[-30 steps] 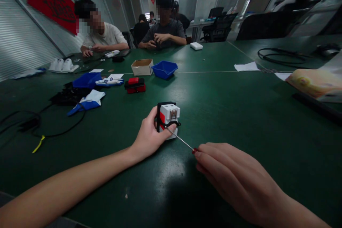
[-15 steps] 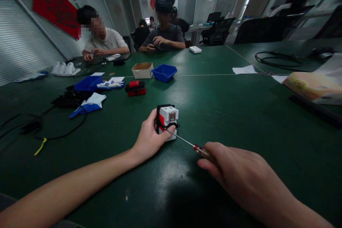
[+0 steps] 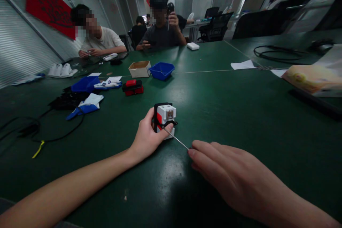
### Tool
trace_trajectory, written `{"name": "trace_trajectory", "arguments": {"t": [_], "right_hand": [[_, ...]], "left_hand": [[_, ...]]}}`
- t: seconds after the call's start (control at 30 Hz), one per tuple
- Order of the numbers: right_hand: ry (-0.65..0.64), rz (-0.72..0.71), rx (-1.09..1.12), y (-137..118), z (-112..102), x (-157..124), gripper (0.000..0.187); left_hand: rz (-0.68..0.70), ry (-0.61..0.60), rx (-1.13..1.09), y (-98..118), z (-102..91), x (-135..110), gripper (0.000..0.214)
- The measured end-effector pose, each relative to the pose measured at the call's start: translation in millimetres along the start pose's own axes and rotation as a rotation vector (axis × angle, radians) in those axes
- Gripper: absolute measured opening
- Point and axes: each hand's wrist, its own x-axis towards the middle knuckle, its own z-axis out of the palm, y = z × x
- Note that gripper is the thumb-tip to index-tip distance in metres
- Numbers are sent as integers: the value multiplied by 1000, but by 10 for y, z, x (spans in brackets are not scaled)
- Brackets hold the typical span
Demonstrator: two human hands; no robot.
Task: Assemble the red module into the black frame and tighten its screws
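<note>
On the table before me stands a small white and red block-shaped device (image 3: 167, 112) with a black frame and a thin black strap or wire across its front. My left hand (image 3: 148, 133) is closed around its left side, thumb over the lower front. A thin metal screwdriver (image 3: 177, 140) slants from the front of the device, near my left thumb, down to my right hand (image 3: 229, 171). The right fingers lie over the screwdriver's handle and hide nearly all of it. Exactly what the tip touches is too small to tell.
Beyond the device lie a red and black object (image 3: 133, 87), a cardboard box (image 3: 139, 70) and a blue bin (image 3: 161, 71). Gloves (image 3: 87, 105) and black cables (image 3: 61, 137) are at left. A colourful bag (image 3: 310, 78) lies at right. Two people sit across the table.
My right fingers have shifted forward along the screwdriver and stretched out, covering its red handle. The left hand and device stay put. A person opposite has raised a hand holding an object.
</note>
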Motion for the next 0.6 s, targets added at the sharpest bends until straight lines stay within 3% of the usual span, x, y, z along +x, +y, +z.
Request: {"name": "trace_trajectory", "arguments": {"t": [0.07, 0.2, 0.4, 0.53, 0.6], "right_hand": [[29, -33, -25, -11, -15, 12, 32], [16, 98, 19, -20, -10, 0, 24], [-39, -68, -65, -24, 7, -19, 34], [-11, 103, 7, -23, 8, -42, 22], [-32, 101, 34, -13, 1, -38, 24]], "left_hand": [[6, -2, -1, 14, 2, -2, 52], [19, -8, -1, 17, 7, -6, 51], [15, 9, -2, -8, 12, 2, 50], [11, 1, 14, 11, 7, -2, 50], [11, -6, 17, 20, 6, -3, 51]]}}
